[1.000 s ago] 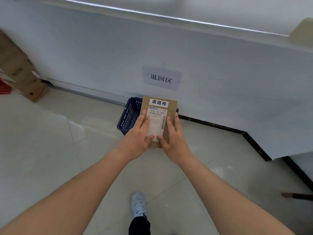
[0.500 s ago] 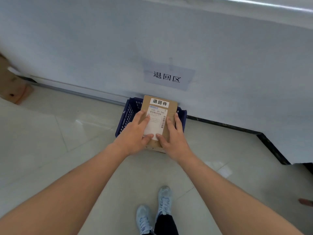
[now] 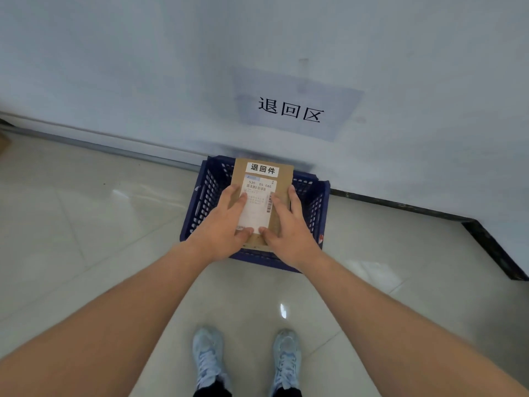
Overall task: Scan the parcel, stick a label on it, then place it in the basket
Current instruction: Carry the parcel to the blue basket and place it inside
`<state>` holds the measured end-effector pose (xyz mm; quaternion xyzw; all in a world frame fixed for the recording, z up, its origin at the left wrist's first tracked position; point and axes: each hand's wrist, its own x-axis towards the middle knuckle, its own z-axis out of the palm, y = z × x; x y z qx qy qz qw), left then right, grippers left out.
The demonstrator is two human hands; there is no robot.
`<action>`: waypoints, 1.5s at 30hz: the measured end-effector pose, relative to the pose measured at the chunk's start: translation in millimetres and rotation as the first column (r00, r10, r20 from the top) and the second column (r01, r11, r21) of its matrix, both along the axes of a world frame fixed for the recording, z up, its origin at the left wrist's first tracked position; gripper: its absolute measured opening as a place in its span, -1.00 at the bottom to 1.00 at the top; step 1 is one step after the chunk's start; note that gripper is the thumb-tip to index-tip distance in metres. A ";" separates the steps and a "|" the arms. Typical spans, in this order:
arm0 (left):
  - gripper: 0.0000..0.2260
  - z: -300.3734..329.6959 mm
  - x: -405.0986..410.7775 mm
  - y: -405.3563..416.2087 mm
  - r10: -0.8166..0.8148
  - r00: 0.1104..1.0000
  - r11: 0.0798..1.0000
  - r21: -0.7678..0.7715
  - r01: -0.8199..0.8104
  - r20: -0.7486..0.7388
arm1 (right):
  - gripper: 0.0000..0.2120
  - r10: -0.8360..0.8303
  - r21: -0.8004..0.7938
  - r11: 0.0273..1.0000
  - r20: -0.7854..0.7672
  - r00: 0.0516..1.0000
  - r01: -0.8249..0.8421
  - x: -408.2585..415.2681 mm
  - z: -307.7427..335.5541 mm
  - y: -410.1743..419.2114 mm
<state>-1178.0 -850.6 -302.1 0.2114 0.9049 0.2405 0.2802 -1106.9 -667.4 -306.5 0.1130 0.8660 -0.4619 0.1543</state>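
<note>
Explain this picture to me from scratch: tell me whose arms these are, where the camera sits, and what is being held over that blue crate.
There is no machine here. The camera is worn on a person's head and looks down, so the two bare arms and the pale sneakers are the wearer's own. The left hand and right hand together hold a flat brown cardboard parcel by its sides. On it are a white shipping label with barcodes and a smaller white sticker printed with Chinese characters. The parcel is over a dark blue plastic basket, which stands on the tiled floor against a wall. A paper sign hangs on the wall above.
</note>
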 end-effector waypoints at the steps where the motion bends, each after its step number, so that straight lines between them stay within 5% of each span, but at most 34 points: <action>1: -0.23 -12.2 -6.5 -3.1 0.000 1.000 1.000 -0.001 0.000 0.003 | -0.19 0.000 -0.005 1.000 0.007 1.000 0.000 -6.5 -12.0 -3.0; 17: -0.21 -229.1 -59.6 -44.6 -0.118 0.988 0.992 -0.032 0.121 0.098 | -0.24 -0.097 0.015 0.995 0.052 0.994 0.097 -46.4 -236.5 -52.9; 29: -0.10 -350.3 -80.3 -14.4 -0.298 0.929 0.933 -0.140 0.332 0.218 | -0.24 0.044 0.108 0.992 0.193 0.980 -0.065 -69.6 -337.6 -23.0; 45: -0.11 -386.4 -90.7 -0.2 -0.371 0.863 0.863 -0.215 0.457 0.344 | -0.13 0.099 0.233 0.955 0.328 0.939 -0.182 -72.9 -390.7 -16.9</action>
